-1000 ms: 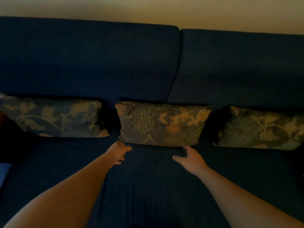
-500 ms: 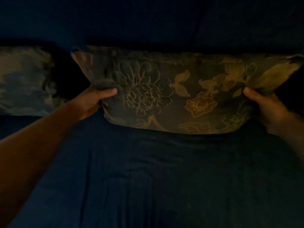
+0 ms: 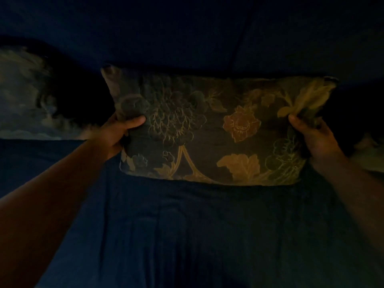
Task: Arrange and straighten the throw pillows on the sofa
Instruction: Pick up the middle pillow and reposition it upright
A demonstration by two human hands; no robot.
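Note:
A dark floral middle pillow (image 3: pixel 216 129) stands against the back of the navy sofa (image 3: pixel 187 235), its lower edge on the seat. My left hand (image 3: pixel 119 133) grips its left side, thumb pressed into the front. My right hand (image 3: pixel 313 140) grips its right side, bunching the fabric near the upper right corner. A second floral pillow (image 3: pixel 25 96) lies blurred at the far left. A sliver of a third pillow (image 3: pixel 372 154) shows at the right edge behind my right forearm.
The sofa's back cushions (image 3: pixel 166 30) fill the top of the view, with a seam (image 3: pixel 243 34) between them right of centre. The scene is very dim. Dark seat fabric stretches toward me below the pillow.
One second ago both hands rested on the seat in front of the middle pillow. They have since taken hold of its two sides, and the view has moved in close to it.

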